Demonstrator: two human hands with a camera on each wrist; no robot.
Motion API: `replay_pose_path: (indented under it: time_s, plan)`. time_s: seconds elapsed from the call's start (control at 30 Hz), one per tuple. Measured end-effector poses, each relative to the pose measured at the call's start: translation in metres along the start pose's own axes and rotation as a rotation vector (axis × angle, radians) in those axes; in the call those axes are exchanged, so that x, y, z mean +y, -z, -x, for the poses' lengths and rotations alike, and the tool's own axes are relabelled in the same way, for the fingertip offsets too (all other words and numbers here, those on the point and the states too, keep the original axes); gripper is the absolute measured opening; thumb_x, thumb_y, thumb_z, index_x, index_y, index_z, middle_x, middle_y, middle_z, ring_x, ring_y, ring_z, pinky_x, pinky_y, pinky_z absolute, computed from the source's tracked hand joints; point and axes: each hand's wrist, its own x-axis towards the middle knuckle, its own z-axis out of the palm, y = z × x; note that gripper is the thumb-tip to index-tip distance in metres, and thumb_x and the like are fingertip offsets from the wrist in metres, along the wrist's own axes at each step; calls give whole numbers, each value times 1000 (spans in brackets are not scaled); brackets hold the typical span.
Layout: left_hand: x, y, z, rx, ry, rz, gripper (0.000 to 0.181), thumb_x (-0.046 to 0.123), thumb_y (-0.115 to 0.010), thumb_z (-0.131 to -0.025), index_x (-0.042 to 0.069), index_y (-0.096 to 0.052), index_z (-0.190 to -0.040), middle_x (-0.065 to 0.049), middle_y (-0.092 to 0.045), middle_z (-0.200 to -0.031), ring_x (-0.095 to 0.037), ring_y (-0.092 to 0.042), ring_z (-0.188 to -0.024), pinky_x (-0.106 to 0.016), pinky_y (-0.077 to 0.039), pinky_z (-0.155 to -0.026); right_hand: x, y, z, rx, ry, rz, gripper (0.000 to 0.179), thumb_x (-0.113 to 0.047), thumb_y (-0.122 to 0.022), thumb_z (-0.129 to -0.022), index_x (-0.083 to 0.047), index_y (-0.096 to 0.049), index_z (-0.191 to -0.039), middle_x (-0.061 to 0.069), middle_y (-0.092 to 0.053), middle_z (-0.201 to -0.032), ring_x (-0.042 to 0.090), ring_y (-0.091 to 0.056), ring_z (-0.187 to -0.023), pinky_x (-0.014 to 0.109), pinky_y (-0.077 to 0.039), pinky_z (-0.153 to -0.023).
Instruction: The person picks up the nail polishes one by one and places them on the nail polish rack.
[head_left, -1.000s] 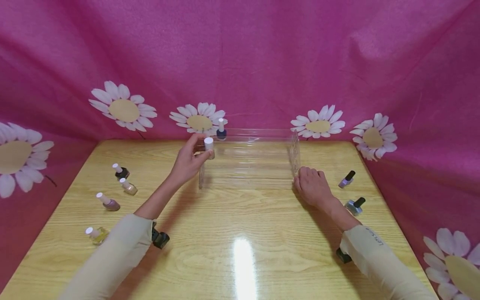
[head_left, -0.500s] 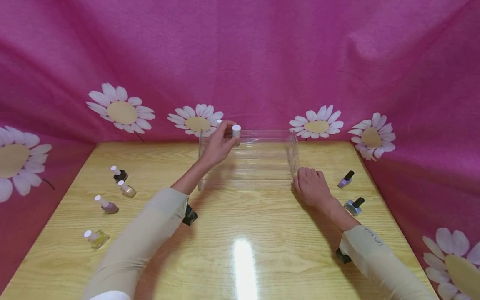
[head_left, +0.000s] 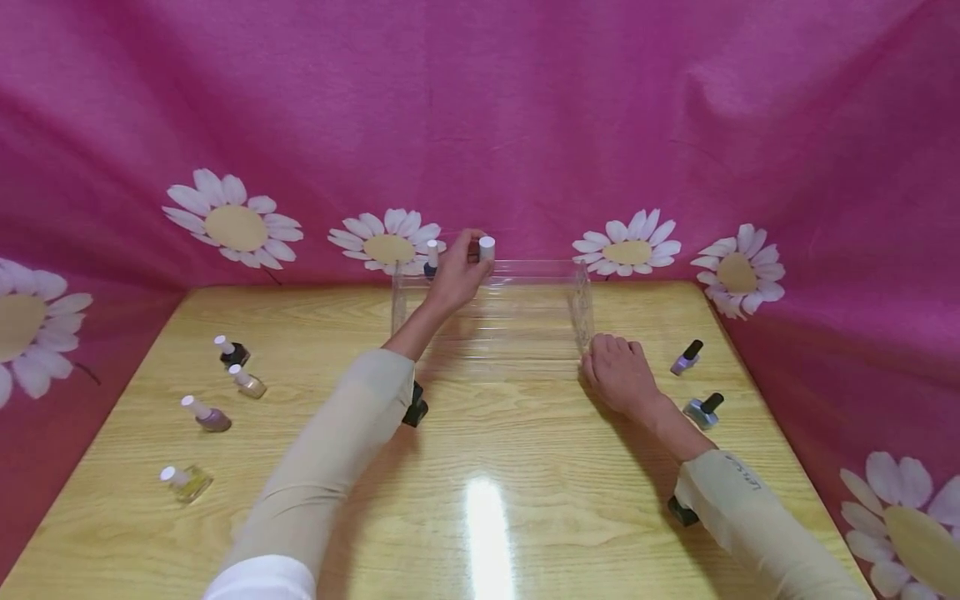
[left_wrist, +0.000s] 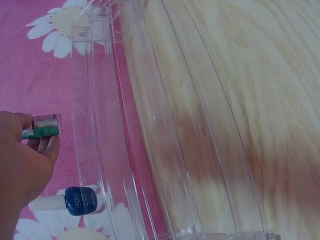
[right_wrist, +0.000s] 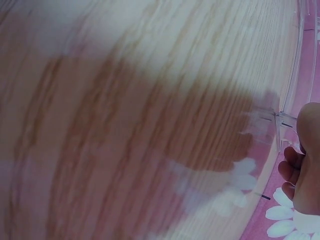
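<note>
My left hand (head_left: 454, 277) pinches a nail polish bottle (left_wrist: 46, 125) above the back tier of a clear acrylic tiered rack (head_left: 582, 307). The bottle's white cap (head_left: 487, 247) points up, and green shows low on its glass in the left wrist view. To the left of it, a dark blue nail polish bottle (left_wrist: 81, 200) with a white cap stands on the rack's top tier, partly covered by my hand in the head view. My right hand (head_left: 621, 375) holds the front right corner of the rack with curled fingers; its fingertips are partly hidden.
On the table's left lie several white-capped nail polish bottles: black (head_left: 234, 355), beige (head_left: 248, 382), mauve (head_left: 213, 418) and yellow (head_left: 192, 483). At right are lilac (head_left: 685, 360) and pale blue (head_left: 701, 412) ones with black caps. A pink flowered cloth (head_left: 510, 125) hangs close behind the rack.
My left hand has carried the nail polish bottle rightward and back, from the rack's left side past the dark blue bottle to above the back tier. My right hand stays at the rack's corner.
</note>
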Motion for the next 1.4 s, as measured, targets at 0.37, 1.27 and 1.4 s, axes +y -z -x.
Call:
replay_pose_path:
  time_s: [0.37,1.27,1.4]
  plan:
    - [-8,-5,-10,17,55,-126,30,3,-57,-88,2,-47,-116,-17,-59,-112,-20,-57,-104,-24,-46,-84,0,-1,0,35,11,21,19,-19,-49,-90,-5,-41,-79,3,-31,-66,32,-46,-66,44,-36,-64]
    - [-12,-9,-14,-88,121,-356,32,12,-60,-87,5,-48,-116,-11,-62,-111,-19,-57,-103,-30,-44,-87,-1,0,0,28,12,49,21,-20,-50,-90,-4,-41,-79,4,-31,-66,31,-47,-67,44,-38,-64]
    - [-11,-7,-14,-102,127,-345,43,12,-62,-86,5,-44,-123,-12,-60,-115,-19,-56,-107,-29,-43,-90,-1,1,0,8,-2,40,21,-20,-48,-91,-5,-40,-79,4,-32,-66,32,-48,-68,46,-37,-65]
